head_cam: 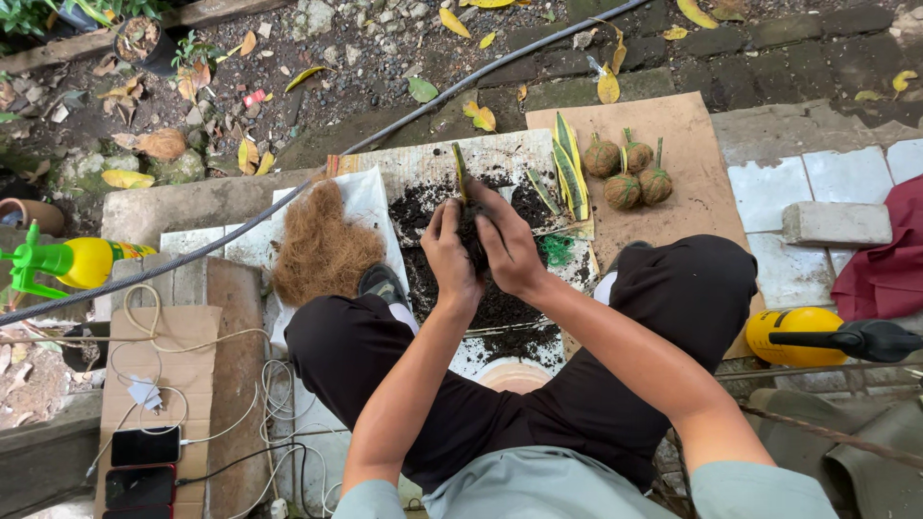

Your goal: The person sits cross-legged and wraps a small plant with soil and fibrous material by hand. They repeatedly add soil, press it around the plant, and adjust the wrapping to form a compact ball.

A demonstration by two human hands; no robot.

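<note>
Between the two hands sits a dark, crumbly clump of soil (472,235) with a narrow green-and-yellow striped leaf cutting (460,171) standing up out of it. Left hand (449,252) cups the clump from one side, fingers curled closed against it; right hand (508,245) presses in from the other side, also wrapped around the soil — both grip the same ball. Just below the hands loose black soil lies spread on a pale sheet (500,159). Left of the left hand lies a mound of brown coconut fibre (320,250). Beyond the right hand rest more striped leaf cuttings (569,173) and four fibre-wrapped round balls (630,173) on a brown cardboard sheet (697,154).
</note>
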